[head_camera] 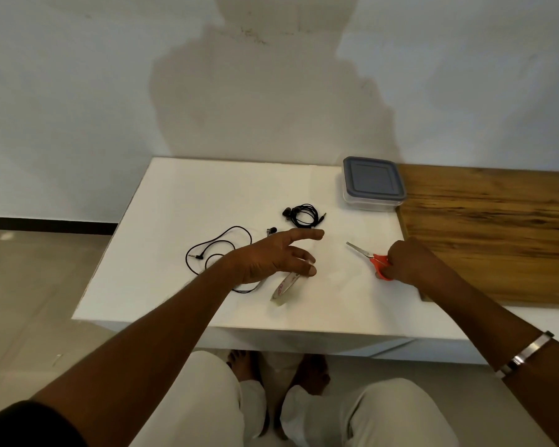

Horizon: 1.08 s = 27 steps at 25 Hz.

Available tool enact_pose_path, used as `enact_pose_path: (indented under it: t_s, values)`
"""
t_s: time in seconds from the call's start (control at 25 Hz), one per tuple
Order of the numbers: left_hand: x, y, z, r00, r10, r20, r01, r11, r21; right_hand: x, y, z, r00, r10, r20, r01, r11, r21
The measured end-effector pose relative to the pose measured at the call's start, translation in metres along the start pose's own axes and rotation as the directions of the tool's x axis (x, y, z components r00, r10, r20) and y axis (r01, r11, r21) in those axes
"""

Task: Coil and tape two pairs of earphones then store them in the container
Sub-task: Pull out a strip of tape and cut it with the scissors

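Note:
One pair of black earphones [302,215] lies coiled near the middle of the white table [181,201]. A second black pair [218,250] lies loose to its left, partly under my left forearm. My left hand [276,256] hovers with fingers spread, and a strip of clear tape hangs from its fingertips down to the tape roll [284,285] on the table. My right hand [404,261] grips the orange handles of the scissors [368,254], whose blades point left and away. The clear container [373,183] with a grey lid stands shut at the back right.
A wooden board [497,233] covers the table's right part, next to the container. A pale wall rises right behind the table. My legs and feet show below the front edge. Tiled floor lies to the left.

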State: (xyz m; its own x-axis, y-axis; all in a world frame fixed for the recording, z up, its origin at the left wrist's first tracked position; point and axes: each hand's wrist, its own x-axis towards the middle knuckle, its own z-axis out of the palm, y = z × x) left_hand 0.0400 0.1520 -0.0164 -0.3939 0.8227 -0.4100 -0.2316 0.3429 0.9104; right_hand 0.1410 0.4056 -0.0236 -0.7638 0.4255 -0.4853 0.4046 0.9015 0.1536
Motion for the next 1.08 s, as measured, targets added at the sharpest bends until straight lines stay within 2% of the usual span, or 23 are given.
enact_pose_path:
  t_s: [0.24, 0.32, 0.36, 0.4, 0.44, 0.48, 0.52, 0.6, 0.8, 0.88, 1.08]
  values:
    - [0.007, -0.004, 0.013, 0.988, 0.086, -0.129, -0.083, 0.996, 0.031, -0.009, -0.005, -0.008, 0.996, 0.079, 0.036, -0.079, 0.997, 0.023]
    - [0.011, -0.005, 0.017, 0.979, 0.096, -0.181, -0.089, 0.995, 0.045, -0.017, -0.010, -0.005, 0.979, 0.044, -0.199, -0.020, 0.992, 0.123]
    - [0.013, -0.004, 0.020, 0.971, 0.100, -0.217, -0.091, 0.995, 0.050, -0.022, -0.019, -0.002, 0.948, 0.032, -0.316, 0.059, 0.960, 0.274]
    - [0.015, -0.003, 0.023, 0.961, 0.107, -0.255, -0.097, 0.994, 0.051, -0.029, -0.031, 0.000, 0.945, 0.030, -0.326, 0.151, 0.843, 0.516]
    - [0.017, -0.001, 0.026, 0.950, 0.118, -0.291, -0.105, 0.993, 0.059, -0.039, -0.046, -0.002, 0.970, -0.002, -0.244, 0.189, 0.636, 0.748]
    - [0.018, 0.000, 0.027, 0.938, 0.131, -0.322, -0.111, 0.991, 0.078, -0.049, -0.060, -0.004, 0.991, -0.080, -0.110, 0.134, 0.425, 0.895]
    - [0.020, 0.000, 0.028, 0.926, 0.146, -0.347, -0.117, 0.988, 0.103, -0.058, -0.073, -0.005, 0.986, -0.164, 0.001, 0.047, 0.293, 0.955]
    - [0.021, -0.001, 0.028, 0.907, 0.172, -0.385, -0.130, 0.983, 0.132, -0.065, -0.085, -0.005, 0.959, -0.264, 0.104, -0.047, 0.215, 0.976]
    - [0.026, -0.005, 0.026, 0.859, 0.196, -0.474, -0.139, 0.979, 0.152, -0.059, -0.087, 0.000, 0.926, -0.357, 0.125, -0.160, -0.071, 0.985]
    - [0.029, -0.004, 0.027, 0.824, 0.175, -0.539, -0.119, 0.983, 0.138, -0.056, -0.088, 0.002, 0.943, -0.322, 0.090, -0.120, -0.074, 0.990]
    - [0.033, 0.000, 0.023, 0.683, 0.151, -0.715, -0.079, 0.988, 0.133, -0.056, -0.087, 0.009, 0.950, -0.311, 0.027, -0.047, -0.056, 0.997]
